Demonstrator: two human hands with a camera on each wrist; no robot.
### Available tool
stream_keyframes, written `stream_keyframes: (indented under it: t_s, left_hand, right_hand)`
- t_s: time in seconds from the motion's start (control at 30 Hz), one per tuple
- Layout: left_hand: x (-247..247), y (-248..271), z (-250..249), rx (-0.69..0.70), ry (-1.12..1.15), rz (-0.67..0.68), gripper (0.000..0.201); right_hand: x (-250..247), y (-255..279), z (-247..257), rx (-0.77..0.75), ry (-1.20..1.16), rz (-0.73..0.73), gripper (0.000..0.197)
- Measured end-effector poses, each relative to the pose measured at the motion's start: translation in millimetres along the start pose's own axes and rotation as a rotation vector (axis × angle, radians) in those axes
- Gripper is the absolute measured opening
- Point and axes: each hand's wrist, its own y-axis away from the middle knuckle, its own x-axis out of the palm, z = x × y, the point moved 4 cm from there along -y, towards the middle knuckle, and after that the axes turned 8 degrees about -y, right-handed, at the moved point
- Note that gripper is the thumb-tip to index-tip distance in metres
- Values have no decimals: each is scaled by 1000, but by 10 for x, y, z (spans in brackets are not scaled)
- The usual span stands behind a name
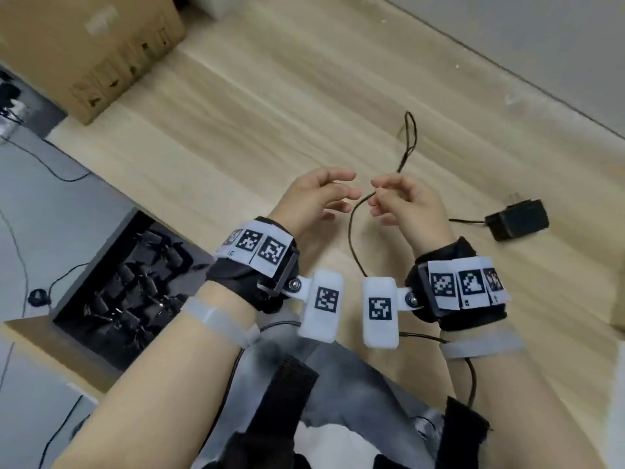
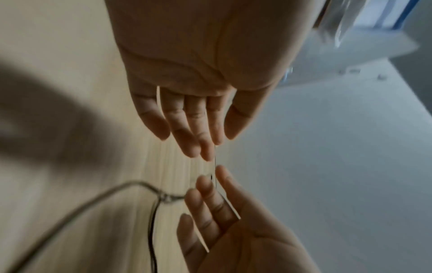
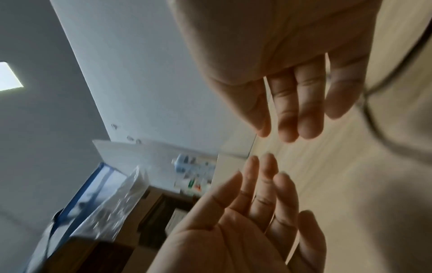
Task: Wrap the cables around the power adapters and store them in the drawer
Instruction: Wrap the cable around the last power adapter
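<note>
1. The fingers (image 1: 378, 189) of the right hand (image 1: 411, 206) curl in, and their tips pinch the thin black cable (image 1: 351, 231) above the desk (image 1: 270, 113). In the left wrist view the cable reaches these fingertips from the left, but the contact itself is blurred.
2. The fingers (image 1: 333, 194) of the left hand (image 1: 314, 198) are spread and only lightly bent, holding nothing. Their tips stop just short of the right hand's, with a small gap between them.
3. From the pinch, one run of the cable goes away from the person across the desk and ends in a narrow loop lying flat on the wood. The other run drops in a curve between the two wrists toward the person's body.
4. The black power adapter (image 1: 515, 220) lies on the desk to the right of the right hand, apart from it, with its plug prongs pointing away from the person. A short piece of cable leaves its near-left end and goes behind the right wrist.
5. The drawer (image 1: 125, 282) stands open at the lower left, below the desk edge, and is filled with dark adapters and cords.
6. A cardboard box (image 1: 84, 49) sits on the desk's far left corner, well apart from the hands.
7. Both wrists carry black straps with white marker tags.
</note>
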Motion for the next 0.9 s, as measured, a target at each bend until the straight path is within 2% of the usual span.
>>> stream_keyframes:
  t_s: [0.1,0.2,0.3,0.4,0.47,0.6,0.67,0.77,0.9]
  left_hand:
    - [603,-239,-85,-7,-80,138,19]
    - [1087,-443,-159,-23,-142,279,21]
    - [1474,-671,-228,-21,-204,361,30]
    - [1844,-906,-299,-61,-228,417,38]
    - [2051,-1016,-308,-142,-165,456,38]
    - [2239,-1133,-255,-288,-34,492,18]
    - [2219,-1167,-212,-322,-16,476,28]
    - [2126,-1168,-184,-340,59,433,47]
    - [1957,-1092,-226,-306,184,416,48]
  right_hand:
    - [-705,-11,-181,-41,9,-232,24]
    - [-1346,13,-452,-25,5,-530,23]
    - [-1802,24,-720,99,51,-724,50]
    - [-1936,-83,-937,241,40,-660,64]
    - [-1976,-197,-1040,231,45,-586,73]
    - [-1985,-298,-1042,190,74,-517,70]
    - [-1973,-300,-1010,166,35,-506,73]
    - [-1936,-275,-905,81,-92,-486,59]
    - [-1844,-212,-725,-6,-309,-382,53]
